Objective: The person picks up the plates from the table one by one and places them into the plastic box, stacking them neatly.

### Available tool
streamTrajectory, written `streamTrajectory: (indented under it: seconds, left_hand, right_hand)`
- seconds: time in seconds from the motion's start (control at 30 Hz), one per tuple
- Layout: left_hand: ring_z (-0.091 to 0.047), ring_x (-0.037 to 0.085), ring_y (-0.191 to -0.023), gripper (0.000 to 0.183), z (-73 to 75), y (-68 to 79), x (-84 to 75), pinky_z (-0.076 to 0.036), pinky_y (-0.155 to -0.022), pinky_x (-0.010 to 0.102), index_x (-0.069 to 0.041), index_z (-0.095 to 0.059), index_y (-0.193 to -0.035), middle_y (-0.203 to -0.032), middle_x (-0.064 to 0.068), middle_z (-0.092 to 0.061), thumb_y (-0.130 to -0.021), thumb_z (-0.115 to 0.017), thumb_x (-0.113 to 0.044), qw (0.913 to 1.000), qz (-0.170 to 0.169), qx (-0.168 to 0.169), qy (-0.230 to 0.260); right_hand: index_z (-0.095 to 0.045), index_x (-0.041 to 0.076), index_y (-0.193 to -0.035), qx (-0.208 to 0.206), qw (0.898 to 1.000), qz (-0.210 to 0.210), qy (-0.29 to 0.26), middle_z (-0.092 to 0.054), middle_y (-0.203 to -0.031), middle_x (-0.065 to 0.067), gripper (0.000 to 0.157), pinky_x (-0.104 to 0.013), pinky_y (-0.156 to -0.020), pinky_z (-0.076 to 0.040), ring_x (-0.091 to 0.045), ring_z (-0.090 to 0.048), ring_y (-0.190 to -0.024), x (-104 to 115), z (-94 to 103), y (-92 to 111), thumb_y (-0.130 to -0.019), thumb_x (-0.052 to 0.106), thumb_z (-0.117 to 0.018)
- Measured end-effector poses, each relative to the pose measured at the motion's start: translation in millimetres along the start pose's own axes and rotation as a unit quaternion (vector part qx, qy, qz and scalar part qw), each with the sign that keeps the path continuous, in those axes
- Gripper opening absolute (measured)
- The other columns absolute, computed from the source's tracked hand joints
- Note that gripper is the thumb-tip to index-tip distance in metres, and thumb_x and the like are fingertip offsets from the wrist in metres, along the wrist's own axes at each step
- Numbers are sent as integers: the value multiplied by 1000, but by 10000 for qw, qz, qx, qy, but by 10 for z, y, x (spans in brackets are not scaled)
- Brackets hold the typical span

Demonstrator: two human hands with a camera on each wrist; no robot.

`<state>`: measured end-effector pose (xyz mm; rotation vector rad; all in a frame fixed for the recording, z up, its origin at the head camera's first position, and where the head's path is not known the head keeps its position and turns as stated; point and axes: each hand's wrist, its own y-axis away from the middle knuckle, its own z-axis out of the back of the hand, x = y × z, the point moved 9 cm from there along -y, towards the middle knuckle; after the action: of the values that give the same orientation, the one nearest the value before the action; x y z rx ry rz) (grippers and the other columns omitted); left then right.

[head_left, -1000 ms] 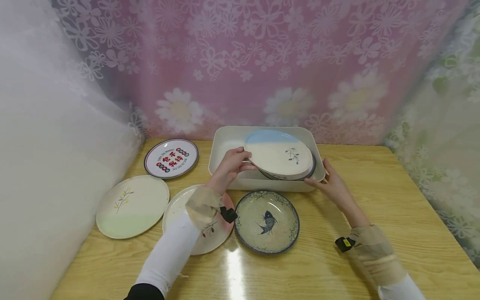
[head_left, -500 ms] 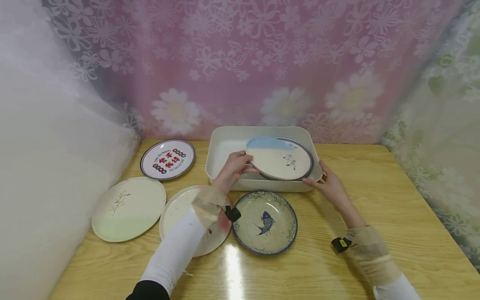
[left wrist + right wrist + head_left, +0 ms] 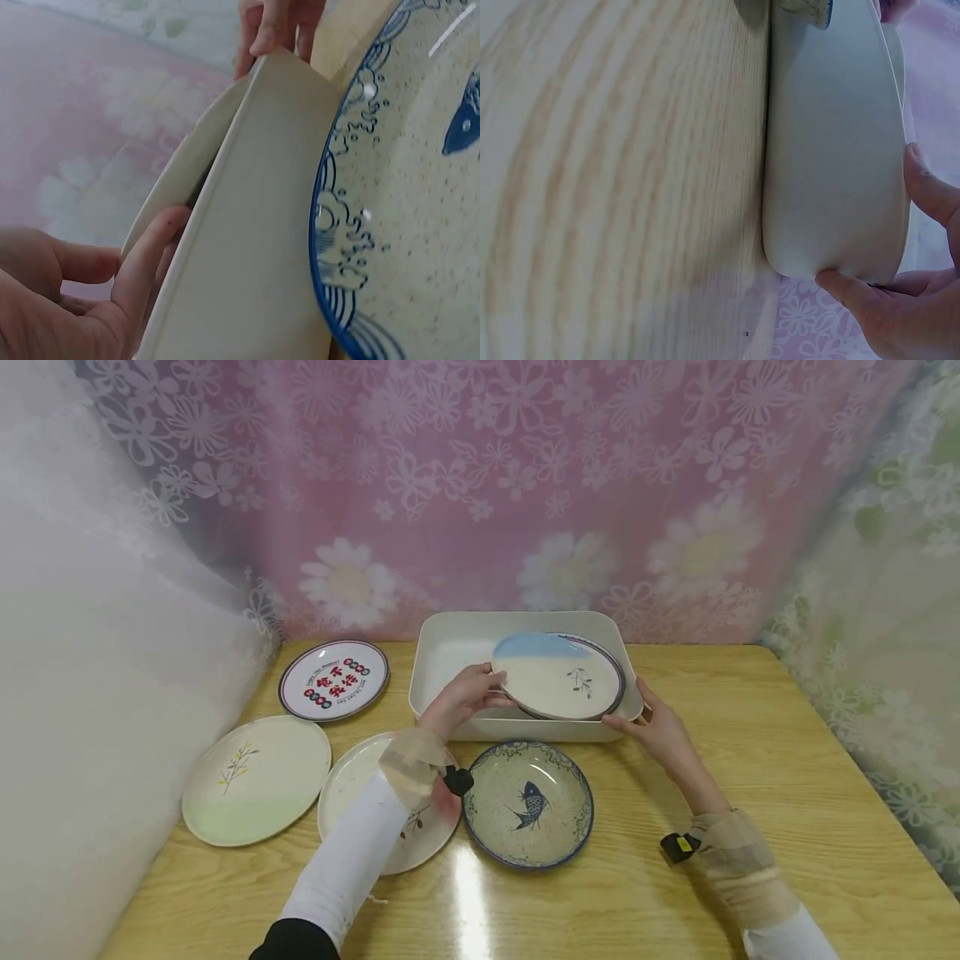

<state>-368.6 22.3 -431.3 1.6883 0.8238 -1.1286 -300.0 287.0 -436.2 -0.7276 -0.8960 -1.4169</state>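
Observation:
My left hand (image 3: 468, 695) pinches the left edge of a cream plate (image 3: 540, 681) with a blue band and a small leaf sprig. This plate lies over a dark-rimmed white plate (image 3: 611, 664) inside a white plastic tub (image 3: 457, 639). In the left wrist view the thumb and fingers (image 3: 142, 259) hold the plate's edge just above the tub's rim. My right hand (image 3: 660, 727) grips the tub's front right corner, with the thumb up at the rim and a finger against the outer wall in the right wrist view.
A blue-rimmed fish plate (image 3: 551, 835) sits right in front of the tub. Left of it, a pink-edged plate (image 3: 360, 785) lies partly under my left forearm. A green-edged plate (image 3: 255, 806) and a white plate with red lettering (image 3: 333, 681) lie farther left on the wooden table (image 3: 750, 735).
The cream plate has come down lower into the tub, and the rim of the plate beneath now shows behind it. The left hand moved slightly down with it; the right hand keeps its grip.

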Motion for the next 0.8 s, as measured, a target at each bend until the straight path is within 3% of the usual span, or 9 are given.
streamTrajectory:
  seconds: [0.1, 0.2, 0.33, 0.5, 0.6, 0.8]
  left_hand:
    - [-67, 39, -112, 43, 1, -10, -15, -58, -92, 36, 4, -43, -150, -133, 32, -58, -109, -45, -8, 9991, -9, 73, -423]
    - [-64, 40, -118, 42, -7, -10, -34, -58, -92, 37, 6, -45, -147, -131, 31, -59, -107, -47, -7, 9955, 4, 74, -941]
    - [-71, 29, -94, 38, -26, -15, -49, -60, -89, 35, 10, -51, -139, -110, 22, -65, -105, -53, -6, 9888, 110, 9, -1487]
    - [-65, 10, -61, 53, -35, -75, -46, -61, -82, 32, 16, -35, -147, -80, 9, -63, -103, -56, -4, 9830, 128, -136, -1829]
    - [-64, 8, -56, 63, -52, -106, -39, -62, -77, 29, 17, -24, -152, -75, 7, -62, -102, -58, -3, 9804, 136, -211, -1953]
    - [-63, 9, -55, 65, -70, -111, -46, -62, -73, 28, 17, -25, -152, -73, 7, -63, -101, -60, -4, 9768, 140, -246, -2125]
  right_hand:
    - [3, 8, -162, -10, 10000, -7, 13, 2, -168, -18, 107, -56, -118, -30, -45, -14, -151, 2, 6, 1, -94, 35, -74]
    - [2, 6, -162, -22, 10000, 4, 8, 2, -168, -18, 105, -56, -118, -30, -46, -15, -151, 4, 7, 7, -94, 33, -74]
    - [2, 7, -162, -17, 10000, 5, 3, 3, -168, -18, 105, -55, -118, -30, -46, -15, -151, -2, 2, 14, -95, 34, -74]
    - [3, 8, -162, 17, 10000, 3, -42, 3, -168, -18, 106, -56, -118, -30, -45, -14, -151, -10, -5, 18, -94, 37, -73]
    - [3, 8, -162, 14, 10000, 24, -61, 4, -168, -18, 106, -55, -118, -31, -45, -14, -151, -11, -6, 16, -94, 37, -73]
    - [3, 7, -161, 9, 10000, 50, -82, 4, -168, -18, 105, -54, -118, -31, -45, -14, -151, -4, -5, 5, -95, 37, -72]
